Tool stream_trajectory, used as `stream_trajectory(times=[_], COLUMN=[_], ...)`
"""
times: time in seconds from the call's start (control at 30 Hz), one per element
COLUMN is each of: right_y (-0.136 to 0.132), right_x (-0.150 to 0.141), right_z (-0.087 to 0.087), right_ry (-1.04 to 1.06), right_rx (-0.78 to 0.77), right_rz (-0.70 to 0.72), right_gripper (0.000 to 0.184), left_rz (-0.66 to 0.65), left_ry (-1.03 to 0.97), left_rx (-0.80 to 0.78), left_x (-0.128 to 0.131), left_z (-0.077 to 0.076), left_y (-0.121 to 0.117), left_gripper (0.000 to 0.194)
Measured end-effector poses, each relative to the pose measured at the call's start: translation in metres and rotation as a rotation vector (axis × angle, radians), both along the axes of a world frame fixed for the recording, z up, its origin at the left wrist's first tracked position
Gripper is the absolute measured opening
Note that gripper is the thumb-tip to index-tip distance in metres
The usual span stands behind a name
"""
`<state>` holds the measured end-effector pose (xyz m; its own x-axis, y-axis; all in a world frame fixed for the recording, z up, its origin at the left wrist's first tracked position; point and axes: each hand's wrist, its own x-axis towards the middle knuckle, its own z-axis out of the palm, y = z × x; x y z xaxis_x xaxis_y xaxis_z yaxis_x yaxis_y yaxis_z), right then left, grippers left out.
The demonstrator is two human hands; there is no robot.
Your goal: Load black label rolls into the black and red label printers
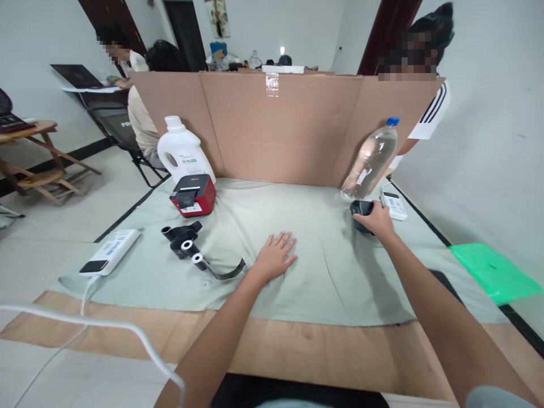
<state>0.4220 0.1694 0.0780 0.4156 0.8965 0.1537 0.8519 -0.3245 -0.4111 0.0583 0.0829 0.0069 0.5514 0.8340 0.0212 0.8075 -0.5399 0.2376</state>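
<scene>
My left hand (274, 256) lies flat on the pale green cloth (323, 266) near its middle, fingers spread, holding nothing. My right hand (376, 220) reaches to the far right and closes over a small black device (359, 209) that rests on the cloth. Just behind that device leans a clear plastic bottle (370, 160) with a blue cap, and a white handset (393, 203) lies to the right of my hand. Left of my left hand lies a black ribbon spool (191, 249) with a loose black strip trailing from it.
A red and black label printer (193, 194) and a white detergent jug (182, 152) stand at the back left. A white power strip (111, 250) sits on the left edge. A cardboard screen (280, 127) walls the back, with people behind it. A green sheet (493, 272) lies at right.
</scene>
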Motion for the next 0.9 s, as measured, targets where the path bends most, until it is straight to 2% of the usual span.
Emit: stream_trajectory(times=[0.13,0.3,0.37,0.43,0.5,0.6,0.67,0.7,0.73,0.8,0.87,0.9], right_y=[0.006,0.014,0.016,0.017,0.019,0.027,0.036,0.041,0.047,0.059,0.071,0.076], right_x=[0.013,0.010,-0.001,-0.022,-0.055,-0.127,-0.185,-0.216,-0.247,-0.309,-0.368,-0.394], right_z=[-0.008,-0.013,-0.011,-0.009,-0.007,-0.008,-0.013,-0.016,-0.019,-0.026,-0.032,-0.034], right_ry=[-0.020,-0.052,-0.134,-0.262,-0.358,-0.304,-0.173,-0.093,-0.009,0.153,0.282,0.340], right_rx=[-0.056,-0.126,-0.087,0.042,0.172,0.246,0.259,0.261,0.260,0.243,0.206,0.181], right_rz=[-0.046,-0.126,-0.121,-0.034,0.137,0.434,0.638,0.734,0.816,0.933,1.010,1.031], right_gripper=[0.079,0.081,0.082,0.084,0.084,0.080,0.076,0.073,0.071,0.067,0.067,0.068], left_rz=[0.002,-0.015,-0.041,-0.075,-0.113,-0.160,-0.112,-0.041,0.062,0.329,0.604,0.740], left_ry=[0.000,-0.014,-0.033,-0.074,-0.157,-0.403,-0.665,-0.811,-0.952,-1.165,-1.283,-1.317], left_rx=[-0.006,-0.046,-0.079,-0.132,-0.225,-0.485,-0.605,-0.585,-0.495,-0.151,0.177,0.278], left_x=[-0.001,-0.002,-0.002,-0.003,-0.008,-0.028,-0.054,-0.072,-0.093,-0.143,-0.200,-0.227], left_z=[0.002,0.007,0.010,0.015,0.024,0.048,0.068,0.078,0.087,0.100,0.106,0.106], left_y=[-0.006,-0.019,-0.027,-0.039,-0.054,-0.075,-0.078,-0.074,-0.066,-0.037,0.005,0.028], left_gripper=[0.067,0.070,0.071,0.073,0.074,0.067,0.053,0.046,0.041,0.034,0.027,0.024])
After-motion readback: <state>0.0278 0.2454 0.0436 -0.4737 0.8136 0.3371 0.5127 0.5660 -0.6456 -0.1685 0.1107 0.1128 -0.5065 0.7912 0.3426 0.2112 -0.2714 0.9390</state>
